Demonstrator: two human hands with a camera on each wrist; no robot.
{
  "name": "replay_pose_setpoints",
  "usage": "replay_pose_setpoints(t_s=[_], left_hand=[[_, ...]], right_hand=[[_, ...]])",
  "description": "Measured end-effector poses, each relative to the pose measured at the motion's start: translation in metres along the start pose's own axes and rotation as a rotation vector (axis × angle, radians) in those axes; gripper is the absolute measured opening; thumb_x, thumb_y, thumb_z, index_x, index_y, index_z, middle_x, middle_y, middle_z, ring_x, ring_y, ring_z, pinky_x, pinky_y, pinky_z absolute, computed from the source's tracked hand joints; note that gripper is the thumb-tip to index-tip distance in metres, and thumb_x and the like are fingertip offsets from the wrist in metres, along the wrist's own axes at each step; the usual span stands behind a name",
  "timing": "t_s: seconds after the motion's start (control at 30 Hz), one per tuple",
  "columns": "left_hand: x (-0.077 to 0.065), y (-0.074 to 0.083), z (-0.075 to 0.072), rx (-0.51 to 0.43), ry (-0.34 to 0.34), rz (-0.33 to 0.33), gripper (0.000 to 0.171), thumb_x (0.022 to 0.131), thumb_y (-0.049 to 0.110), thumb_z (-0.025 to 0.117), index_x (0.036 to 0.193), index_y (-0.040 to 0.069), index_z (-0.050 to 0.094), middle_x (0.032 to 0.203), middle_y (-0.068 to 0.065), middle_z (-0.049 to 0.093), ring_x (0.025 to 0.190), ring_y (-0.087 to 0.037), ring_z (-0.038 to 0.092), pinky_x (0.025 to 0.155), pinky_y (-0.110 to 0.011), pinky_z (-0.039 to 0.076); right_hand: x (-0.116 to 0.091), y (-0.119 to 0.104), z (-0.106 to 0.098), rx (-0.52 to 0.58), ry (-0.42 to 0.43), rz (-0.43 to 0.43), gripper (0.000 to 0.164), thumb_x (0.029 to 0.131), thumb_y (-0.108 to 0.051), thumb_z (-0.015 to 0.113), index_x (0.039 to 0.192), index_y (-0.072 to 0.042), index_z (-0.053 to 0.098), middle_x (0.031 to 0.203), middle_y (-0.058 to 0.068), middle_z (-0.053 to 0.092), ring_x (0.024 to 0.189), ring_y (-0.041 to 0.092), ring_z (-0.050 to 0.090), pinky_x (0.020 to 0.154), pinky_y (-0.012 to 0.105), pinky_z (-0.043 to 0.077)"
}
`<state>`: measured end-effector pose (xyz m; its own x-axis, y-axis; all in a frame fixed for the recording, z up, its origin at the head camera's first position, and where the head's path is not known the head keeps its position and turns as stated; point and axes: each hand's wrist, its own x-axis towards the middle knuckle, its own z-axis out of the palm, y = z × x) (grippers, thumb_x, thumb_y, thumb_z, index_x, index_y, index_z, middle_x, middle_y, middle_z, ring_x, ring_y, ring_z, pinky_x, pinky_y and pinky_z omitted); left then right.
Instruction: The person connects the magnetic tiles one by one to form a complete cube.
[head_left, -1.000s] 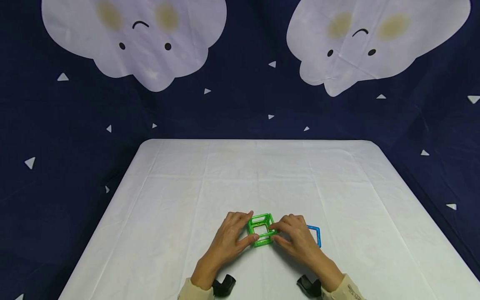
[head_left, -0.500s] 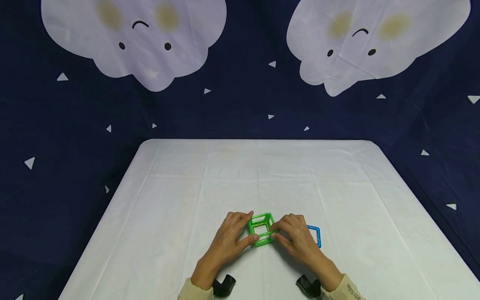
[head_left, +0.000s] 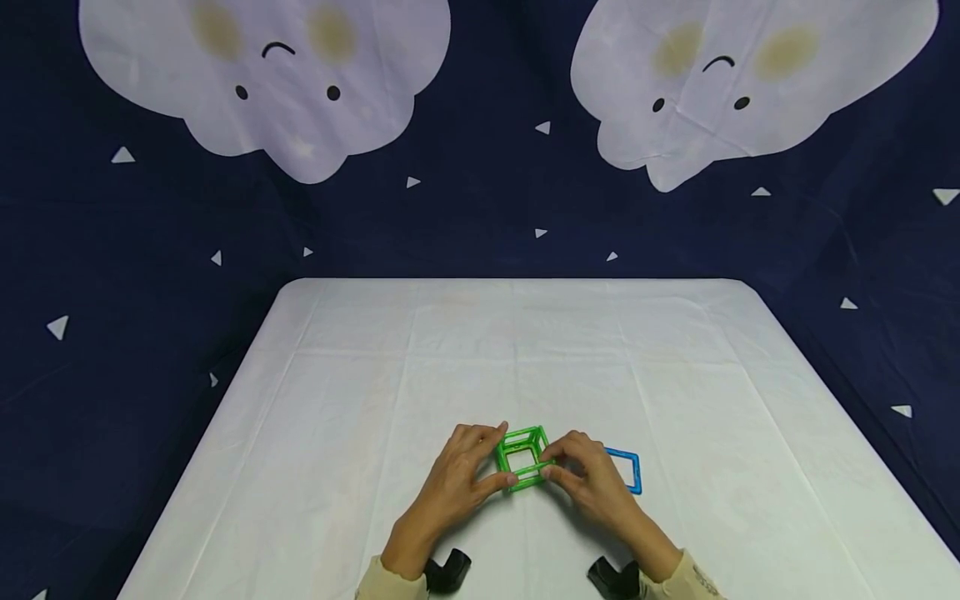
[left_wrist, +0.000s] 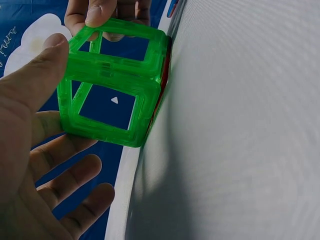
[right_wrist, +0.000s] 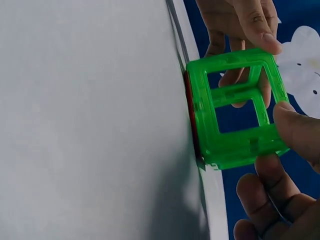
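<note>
A see-through green cube of open-frame magnetic tiles (head_left: 529, 472) stands on the white table, between both hands. A red layer (left_wrist: 161, 92) shows along its base in the left wrist view. My left hand (head_left: 453, 473) holds the cube's left side between thumb and index finger, its other fingers spread loose in the left wrist view. At the near right edge, my right hand (head_left: 592, 479) pinches the cube with thumb (right_wrist: 297, 127) and index finger; its remaining fingers curl below. Partly hidden behind the right hand lies a blue tile frame (head_left: 637, 473).
The white cloth-covered table (head_left: 517, 333) reaches back to a dark blue curtain (head_left: 480, 233) with printed clouds and triangles. Black curved pieces (head_left: 448, 572) sit at both wrists, beside beige sleeves (head_left: 390, 581).
The right hand has shifted slightly left, with thumb and index finger closer together on the cube's edge. More of the blue tile shows. The left hand stays in place.
</note>
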<state>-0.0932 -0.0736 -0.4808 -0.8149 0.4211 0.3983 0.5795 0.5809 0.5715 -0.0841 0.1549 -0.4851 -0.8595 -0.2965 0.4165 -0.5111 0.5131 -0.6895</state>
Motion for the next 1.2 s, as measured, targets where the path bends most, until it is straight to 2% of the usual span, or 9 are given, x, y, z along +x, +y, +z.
replay_pose_setpoints(t_s=[0.23,0.47,0.63,0.83,0.97,1.07,1.2], left_hand=[[0.000,0.001,0.000,0.003,-0.008,-0.010,0.074,0.073,0.042,0.073,0.135,0.009,0.052,0.120,-0.001,0.062,0.110,-0.015,0.051,0.090,-0.035,0.046],[0.000,0.001,0.001,0.000,-0.014,-0.019,0.074,0.073,0.040,0.073,0.136,0.009,0.051,0.120,-0.001,0.061,0.111,-0.016,0.051,0.091,-0.035,0.046],[0.000,0.000,0.000,-0.039,-0.041,-0.044,0.074,0.074,0.039,0.072,0.138,0.010,0.049,0.124,0.000,0.060,0.113,-0.015,0.050,0.094,-0.036,0.046],[-0.002,-0.002,-0.003,-0.099,-0.075,-0.072,0.071,0.076,0.038,0.071,0.139,0.014,0.048,0.128,0.003,0.059,0.116,-0.013,0.049,0.096,-0.037,0.046],[-0.002,-0.004,-0.004,-0.110,-0.096,-0.067,0.070,0.078,0.037,0.070,0.140,0.016,0.046,0.131,0.003,0.059,0.118,-0.014,0.049,0.096,-0.038,0.046],[-0.001,-0.005,-0.004,-0.114,-0.116,-0.062,0.070,0.078,0.036,0.070,0.141,0.016,0.045,0.132,0.003,0.058,0.119,-0.014,0.049,0.097,-0.038,0.046],[0.001,-0.006,-0.005,-0.133,-0.158,-0.081,0.071,0.080,0.036,0.069,0.143,0.018,0.042,0.135,0.004,0.055,0.121,-0.015,0.048,0.099,-0.040,0.044]], right_hand=[[-0.001,0.000,0.001,0.128,-0.023,0.148,0.013,0.079,-0.017,0.073,0.090,-0.018,0.067,0.086,-0.010,0.060,0.079,0.003,0.052,0.071,0.022,0.044],[-0.004,0.002,0.005,0.162,0.010,0.178,0.015,0.078,-0.012,0.073,0.090,-0.016,0.066,0.088,-0.002,0.062,0.079,0.000,0.051,0.070,0.021,0.044],[-0.005,-0.001,0.008,0.166,0.040,0.190,0.019,0.077,-0.008,0.074,0.091,-0.015,0.064,0.088,0.000,0.063,0.078,0.000,0.050,0.068,0.021,0.044],[-0.008,-0.005,0.009,0.117,0.054,0.146,0.020,0.077,-0.010,0.075,0.093,-0.017,0.065,0.083,-0.005,0.059,0.076,0.004,0.050,0.068,0.023,0.043],[-0.007,-0.007,0.004,0.065,0.026,0.120,0.034,0.076,-0.015,0.077,0.108,-0.016,0.064,0.086,-0.007,0.058,0.078,0.008,0.053,0.071,0.025,0.045],[-0.007,-0.010,-0.006,0.018,0.011,0.163,0.049,0.075,-0.020,0.079,0.120,-0.017,0.059,0.090,-0.007,0.058,0.083,0.007,0.054,0.077,0.029,0.046],[-0.007,-0.009,-0.023,-0.061,0.028,0.222,0.054,0.074,-0.022,0.080,0.123,-0.018,0.056,0.094,-0.004,0.058,0.088,0.008,0.053,0.080,0.036,0.041]])
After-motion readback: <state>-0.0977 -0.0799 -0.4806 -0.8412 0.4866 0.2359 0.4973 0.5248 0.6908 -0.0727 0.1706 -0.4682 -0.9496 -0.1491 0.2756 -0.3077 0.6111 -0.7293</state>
